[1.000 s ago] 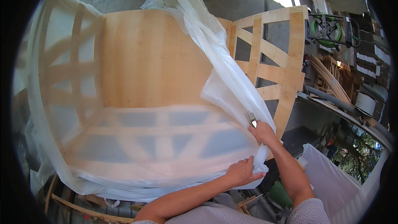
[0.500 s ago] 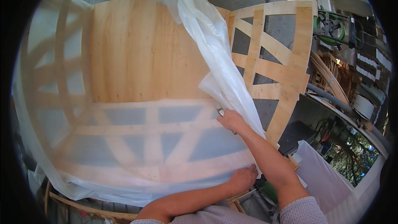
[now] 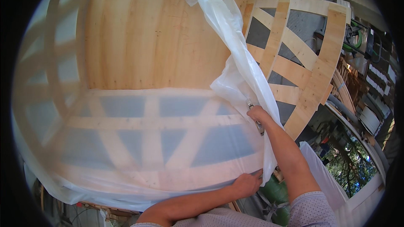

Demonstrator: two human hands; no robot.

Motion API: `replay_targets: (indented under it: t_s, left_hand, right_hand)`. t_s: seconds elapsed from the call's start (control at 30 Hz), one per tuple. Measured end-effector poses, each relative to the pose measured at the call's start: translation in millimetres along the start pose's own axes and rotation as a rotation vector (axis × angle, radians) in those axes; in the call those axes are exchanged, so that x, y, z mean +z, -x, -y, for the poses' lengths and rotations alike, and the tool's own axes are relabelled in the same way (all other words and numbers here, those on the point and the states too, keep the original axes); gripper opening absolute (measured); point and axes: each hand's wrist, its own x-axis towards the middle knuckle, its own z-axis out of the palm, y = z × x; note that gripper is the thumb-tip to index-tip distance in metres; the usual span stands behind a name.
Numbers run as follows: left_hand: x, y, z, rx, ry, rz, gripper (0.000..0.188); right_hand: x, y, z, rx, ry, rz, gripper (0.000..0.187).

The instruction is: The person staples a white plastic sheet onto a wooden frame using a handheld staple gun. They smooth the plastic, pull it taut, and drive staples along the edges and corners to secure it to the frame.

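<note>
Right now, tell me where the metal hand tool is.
In the head view, right of centre: the metal hand tool is gripped in the right hand, over the translucent plastic sheet and beside its bunched fold.

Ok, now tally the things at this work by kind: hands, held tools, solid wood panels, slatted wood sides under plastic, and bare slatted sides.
Hands: 2, left hand and right hand
Held tool: 1
Solid panel: 1
Slatted sides under plastic: 2, left side and near side
Bare slatted side: 1
Total: 7
</note>
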Motion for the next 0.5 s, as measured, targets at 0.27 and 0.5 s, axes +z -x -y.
replay_targets:
  t_s: [0.27, 0.5]
  left_hand:
    - [4.3, 3.6, 6.9, 0.093, -0.039, -0.031, 0.024]
    - [5.4, 2.8, 4.2, 0.027, -0.025, -0.002, 0.024]
  right_hand:
    - [19.8, -12.7, 13.5, 0.159, -0.235, 0.35, 0.051]
    - [39.2, -33.0, -13.9, 0.22, -0.34, 0.255, 0.05]
